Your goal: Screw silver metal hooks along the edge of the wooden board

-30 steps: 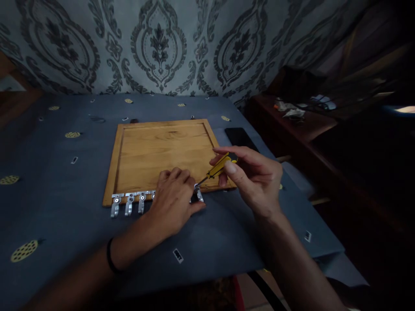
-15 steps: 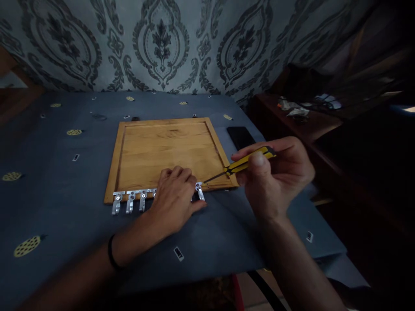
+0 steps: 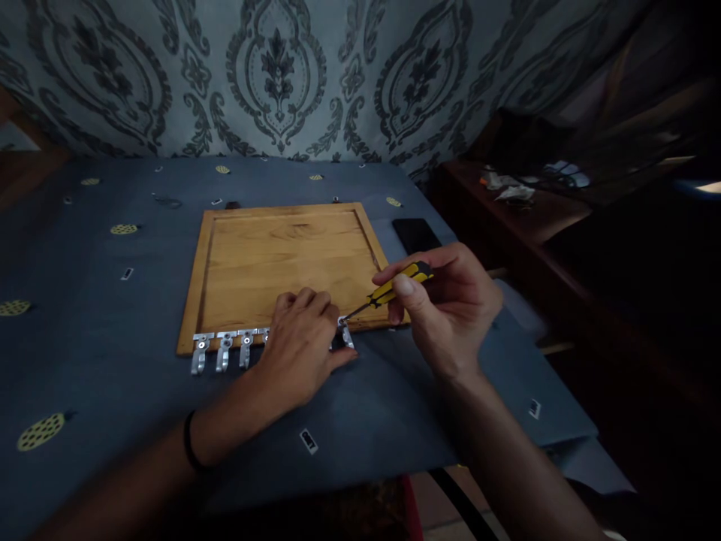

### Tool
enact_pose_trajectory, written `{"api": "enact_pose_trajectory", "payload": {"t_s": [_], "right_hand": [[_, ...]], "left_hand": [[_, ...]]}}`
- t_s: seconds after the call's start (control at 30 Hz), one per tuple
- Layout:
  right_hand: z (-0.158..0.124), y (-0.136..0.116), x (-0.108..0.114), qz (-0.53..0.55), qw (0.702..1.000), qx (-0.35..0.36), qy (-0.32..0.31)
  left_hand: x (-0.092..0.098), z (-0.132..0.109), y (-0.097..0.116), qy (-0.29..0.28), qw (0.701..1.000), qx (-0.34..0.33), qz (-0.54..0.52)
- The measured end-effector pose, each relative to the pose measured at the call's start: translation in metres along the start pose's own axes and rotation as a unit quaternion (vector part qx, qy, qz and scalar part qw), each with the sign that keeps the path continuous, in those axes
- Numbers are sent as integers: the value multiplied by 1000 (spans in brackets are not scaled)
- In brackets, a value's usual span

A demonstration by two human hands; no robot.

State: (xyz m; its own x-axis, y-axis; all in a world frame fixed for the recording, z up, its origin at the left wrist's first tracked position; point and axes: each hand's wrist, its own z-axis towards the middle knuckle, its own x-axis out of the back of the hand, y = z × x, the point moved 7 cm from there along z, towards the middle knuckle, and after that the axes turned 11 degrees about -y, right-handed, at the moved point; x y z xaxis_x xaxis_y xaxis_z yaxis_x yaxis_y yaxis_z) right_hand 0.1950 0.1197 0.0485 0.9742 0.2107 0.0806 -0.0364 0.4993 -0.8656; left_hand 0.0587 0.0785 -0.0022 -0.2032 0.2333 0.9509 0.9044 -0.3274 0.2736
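Observation:
My right hand (image 3: 454, 312) is closed around the yellow-and-black handle of a screwdriver (image 3: 387, 291). Its tip meets the top plate of the rightmost metal hook (image 3: 348, 338) at the front edge of a framed wooden panel (image 3: 287, 259). My left hand (image 3: 298, 346) lies over that edge, fingers curled and thumb under the hook, gripping it in place. Left of this hand, several similar silvery hooks (image 3: 246, 349) sit in a row along the edge, screw heads showing on some. My left hand hides the middle of the row.
The panel lies on a table with a blue patterned cloth (image 3: 140, 323). A flat black object (image 3: 415, 236) lies right of the panel. A dark red surface (image 3: 541, 214) with clutter stands at the right, and a patterned curtain (image 3: 276, 75) hangs behind.
My right hand has moved left and slightly down, bringing the screwdriver tip onto the rightmost hook. My left hand has stayed at the panel edge. The view has shifted slightly.

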Motion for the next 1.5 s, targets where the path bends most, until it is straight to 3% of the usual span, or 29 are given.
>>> {"api": "enact_pose_trajectory", "payload": {"t_s": [0.23, 0.43, 0.83, 1.5], "right_hand": [[1, 4, -4, -4, 999, -28, -35], [1, 1, -6, -33, 995, -3, -99], [-4, -6, 5, -13, 996, 89, 8], [-2, 1, 2, -38, 998, 43, -18]], "left_hand": [[-1, 1, 0, -2, 1000, 3, 2], [-1, 0, 0, -9, 1000, 5, -4], [-3, 0, -1, 1, 1000, 2, -3], [-4, 1, -1, -2, 1000, 0, -4]]}}
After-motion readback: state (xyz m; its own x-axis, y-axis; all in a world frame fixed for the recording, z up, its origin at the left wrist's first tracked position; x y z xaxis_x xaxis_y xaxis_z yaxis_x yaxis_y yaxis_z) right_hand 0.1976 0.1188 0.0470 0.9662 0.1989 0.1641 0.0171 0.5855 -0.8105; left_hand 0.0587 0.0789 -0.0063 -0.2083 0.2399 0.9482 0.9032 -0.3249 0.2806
